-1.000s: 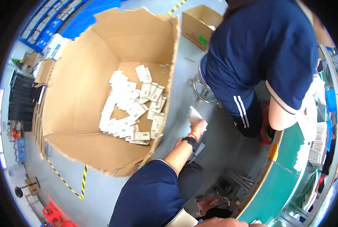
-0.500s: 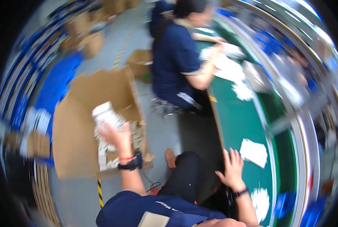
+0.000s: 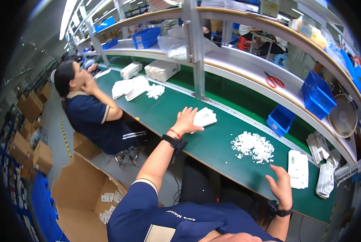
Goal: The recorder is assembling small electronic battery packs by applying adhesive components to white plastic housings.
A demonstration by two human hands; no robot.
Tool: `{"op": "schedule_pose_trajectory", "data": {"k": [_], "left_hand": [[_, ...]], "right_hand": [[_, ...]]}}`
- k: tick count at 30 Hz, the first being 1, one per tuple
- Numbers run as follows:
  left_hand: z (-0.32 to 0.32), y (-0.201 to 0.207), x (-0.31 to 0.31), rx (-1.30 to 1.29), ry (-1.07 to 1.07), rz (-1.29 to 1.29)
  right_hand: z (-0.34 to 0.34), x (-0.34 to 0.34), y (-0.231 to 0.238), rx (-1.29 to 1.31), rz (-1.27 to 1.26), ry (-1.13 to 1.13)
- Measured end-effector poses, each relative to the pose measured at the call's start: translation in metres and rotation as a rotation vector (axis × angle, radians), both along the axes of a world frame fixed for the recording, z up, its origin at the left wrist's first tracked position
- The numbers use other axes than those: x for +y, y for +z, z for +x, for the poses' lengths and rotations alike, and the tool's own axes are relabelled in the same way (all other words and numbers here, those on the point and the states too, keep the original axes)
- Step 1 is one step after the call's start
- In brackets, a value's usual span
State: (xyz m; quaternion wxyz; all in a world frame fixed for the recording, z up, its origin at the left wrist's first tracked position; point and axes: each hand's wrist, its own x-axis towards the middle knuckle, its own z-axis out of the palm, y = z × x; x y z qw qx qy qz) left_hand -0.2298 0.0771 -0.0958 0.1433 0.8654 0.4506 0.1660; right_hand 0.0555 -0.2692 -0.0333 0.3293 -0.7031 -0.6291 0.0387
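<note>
My left hand reaches over the green worktable, fingers spread, at the near-left side of a small stack of flat white boxes. Its fingers and thumb touch or nearly touch the stack; nothing is gripped. My right hand hovers near the table's front edge, thumb and fingers apart, holding nothing. Between the hands lies a loose pile of small white ring-shaped parts. To the right of my right hand lies a stack of flat white printed cartons.
A large open cardboard box with some white packets stands on the floor at left. A seated co-worker occupies the table's left part. Blue bins, red-handled scissors and a fan are along the back and shelf.
The view has swung right toward the table. My left hand has left the cardboard box, let go of the white packets and come to the table stack. My right hand has lifted off the table edge.
</note>
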Motion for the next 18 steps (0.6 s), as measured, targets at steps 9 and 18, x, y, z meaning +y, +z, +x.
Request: {"op": "schedule_pose_trajectory", "data": {"k": [9, 18], "left_hand": [[0.030, -0.018, 0.017, -0.053, 0.224, 0.004], [0.052, -0.023, 0.017, 0.107, 0.370, -0.040]], "right_hand": [[0.039, -0.067, -0.027, 0.158, -0.008, -0.400], [0.077, -0.032, -0.028, 0.145, -0.048, -0.289]]}}
